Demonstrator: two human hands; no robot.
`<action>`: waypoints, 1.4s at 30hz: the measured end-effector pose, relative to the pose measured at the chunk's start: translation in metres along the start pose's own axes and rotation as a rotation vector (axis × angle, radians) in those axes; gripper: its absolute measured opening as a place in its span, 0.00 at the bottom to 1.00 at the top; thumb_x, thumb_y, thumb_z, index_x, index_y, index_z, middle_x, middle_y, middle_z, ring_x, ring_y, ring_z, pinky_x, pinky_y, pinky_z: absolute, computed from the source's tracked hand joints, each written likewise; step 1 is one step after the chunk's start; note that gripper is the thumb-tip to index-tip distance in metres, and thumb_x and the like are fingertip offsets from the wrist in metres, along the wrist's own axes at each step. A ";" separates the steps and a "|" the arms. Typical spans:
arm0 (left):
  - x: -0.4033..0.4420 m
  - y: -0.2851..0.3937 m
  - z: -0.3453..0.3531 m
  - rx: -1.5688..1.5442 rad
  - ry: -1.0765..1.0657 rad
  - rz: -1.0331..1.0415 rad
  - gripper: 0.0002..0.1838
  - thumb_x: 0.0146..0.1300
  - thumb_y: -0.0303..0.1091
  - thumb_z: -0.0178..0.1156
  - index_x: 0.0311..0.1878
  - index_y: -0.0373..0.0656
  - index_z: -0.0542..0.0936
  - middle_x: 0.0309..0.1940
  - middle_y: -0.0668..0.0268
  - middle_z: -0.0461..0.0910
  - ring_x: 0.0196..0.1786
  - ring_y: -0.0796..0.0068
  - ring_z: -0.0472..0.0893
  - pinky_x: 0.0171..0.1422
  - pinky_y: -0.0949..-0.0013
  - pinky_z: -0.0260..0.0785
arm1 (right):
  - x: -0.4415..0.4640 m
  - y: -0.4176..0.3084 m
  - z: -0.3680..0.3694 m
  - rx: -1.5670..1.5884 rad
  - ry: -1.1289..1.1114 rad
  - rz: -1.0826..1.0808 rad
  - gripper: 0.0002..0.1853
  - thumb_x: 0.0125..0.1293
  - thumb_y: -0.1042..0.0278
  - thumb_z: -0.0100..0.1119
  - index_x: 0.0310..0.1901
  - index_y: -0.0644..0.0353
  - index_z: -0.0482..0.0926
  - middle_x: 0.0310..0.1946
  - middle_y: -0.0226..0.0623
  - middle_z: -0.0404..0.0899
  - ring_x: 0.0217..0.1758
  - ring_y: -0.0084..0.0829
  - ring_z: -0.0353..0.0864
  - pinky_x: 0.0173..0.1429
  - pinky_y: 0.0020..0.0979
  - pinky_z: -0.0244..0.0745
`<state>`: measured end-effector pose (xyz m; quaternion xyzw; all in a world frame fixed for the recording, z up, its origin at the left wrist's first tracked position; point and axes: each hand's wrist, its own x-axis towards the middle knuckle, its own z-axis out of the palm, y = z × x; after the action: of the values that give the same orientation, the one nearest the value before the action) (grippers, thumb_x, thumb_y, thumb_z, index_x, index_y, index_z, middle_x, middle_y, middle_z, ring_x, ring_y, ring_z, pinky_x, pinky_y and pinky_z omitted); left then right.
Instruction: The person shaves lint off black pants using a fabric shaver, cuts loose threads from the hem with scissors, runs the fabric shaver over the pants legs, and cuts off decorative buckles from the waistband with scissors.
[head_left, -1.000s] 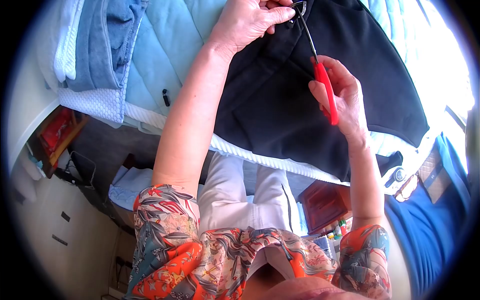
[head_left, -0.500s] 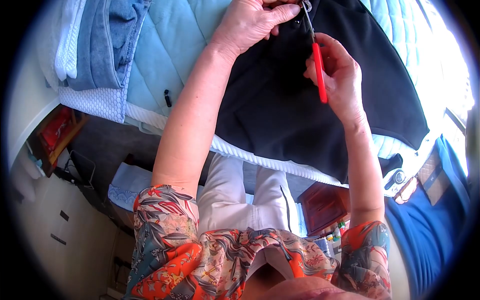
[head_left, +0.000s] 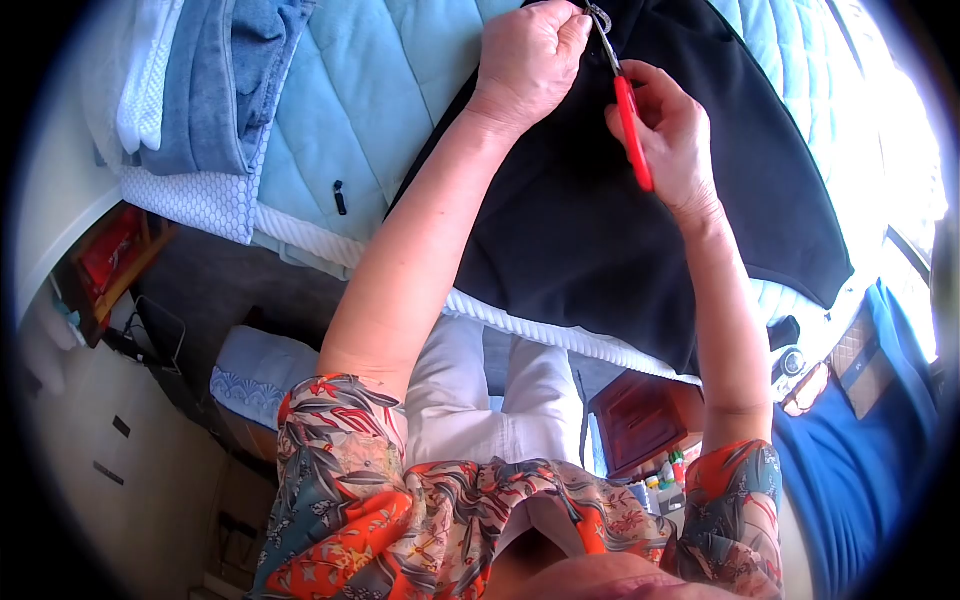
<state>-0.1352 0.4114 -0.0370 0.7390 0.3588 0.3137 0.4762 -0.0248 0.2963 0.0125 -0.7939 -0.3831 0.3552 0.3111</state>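
A black garment (head_left: 590,240) lies spread over the quilted bed. Near the top edge of the view, my left hand (head_left: 530,65) is closed at the garment, its fingertips mostly turned away and partly cut off. In my right hand (head_left: 672,130) is a red-handled tool (head_left: 632,140) with a slim metal end, pointing up and left. Its tip meets a small silvery curved piece (head_left: 601,18) on the black cloth, beside my left fingers. I cannot make out the exact kind of tool. A small black zipper pull (head_left: 340,197) lies on the quilt, left of my left forearm.
Folded jeans (head_left: 205,90) and a white knitted cloth (head_left: 150,90) lie on the bed at upper left. Blue fabric (head_left: 850,450) hangs at right, near a small white device (head_left: 788,362). A wooden cabinet (head_left: 640,420) stands below the bed edge.
My left hand has shifted right and turned, hiding more of its fingers. My right hand and the red-handled tool have moved slightly up and left, the tool tilting more.
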 end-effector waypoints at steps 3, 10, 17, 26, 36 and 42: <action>0.001 -0.001 0.006 0.036 0.040 0.021 0.10 0.64 0.34 0.53 0.32 0.38 0.77 0.26 0.50 0.78 0.32 0.46 0.78 0.33 0.55 0.69 | 0.004 0.001 -0.008 0.215 -0.095 0.091 0.18 0.55 0.72 0.63 0.48 0.68 0.76 0.24 0.31 0.77 0.23 0.18 0.74 0.31 0.20 0.72; 0.003 -0.002 0.017 0.289 0.036 0.007 0.07 0.61 0.32 0.53 0.33 0.39 0.76 0.24 0.51 0.77 0.30 0.46 0.77 0.33 0.53 0.70 | 0.010 0.004 -0.011 0.196 -0.139 0.073 0.18 0.54 0.72 0.63 0.47 0.68 0.77 0.24 0.33 0.78 0.25 0.20 0.76 0.33 0.22 0.74; 0.002 -0.005 0.011 0.173 -0.016 -0.069 0.13 0.62 0.40 0.57 0.30 0.40 0.79 0.14 0.64 0.73 0.19 0.73 0.75 0.26 0.68 0.67 | 0.014 -0.002 -0.012 -0.153 -0.061 -0.072 0.20 0.55 0.68 0.63 0.48 0.67 0.77 0.31 0.42 0.82 0.33 0.27 0.82 0.44 0.26 0.76; 0.001 -0.002 0.010 0.121 -0.007 -0.048 0.12 0.60 0.41 0.61 0.34 0.42 0.82 0.16 0.67 0.77 0.20 0.79 0.75 0.27 0.74 0.67 | 0.024 -0.024 -0.034 0.578 -0.347 0.204 0.11 0.57 0.66 0.60 0.37 0.65 0.78 0.22 0.34 0.76 0.15 0.20 0.72 0.20 0.18 0.68; -0.003 -0.002 0.015 0.089 0.017 0.000 0.11 0.52 0.41 0.67 0.30 0.43 0.83 0.22 0.66 0.79 0.24 0.69 0.78 0.29 0.70 0.71 | 0.023 -0.017 -0.049 0.308 -0.389 0.129 0.16 0.59 0.67 0.58 0.45 0.68 0.77 0.22 0.30 0.75 0.17 0.17 0.72 0.21 0.17 0.68; -0.004 0.002 0.004 -0.001 -0.081 -0.023 0.12 0.57 0.38 0.66 0.41 0.42 0.84 0.30 0.69 0.82 0.30 0.82 0.78 0.37 0.78 0.71 | 0.020 -0.012 -0.038 0.227 -0.290 -0.001 0.18 0.57 0.75 0.59 0.51 0.65 0.76 0.23 0.30 0.76 0.21 0.17 0.73 0.28 0.19 0.72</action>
<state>-0.1341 0.4054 -0.0366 0.7465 0.3476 0.2782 0.4945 0.0100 0.3107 0.0359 -0.6939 -0.3816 0.5069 0.3405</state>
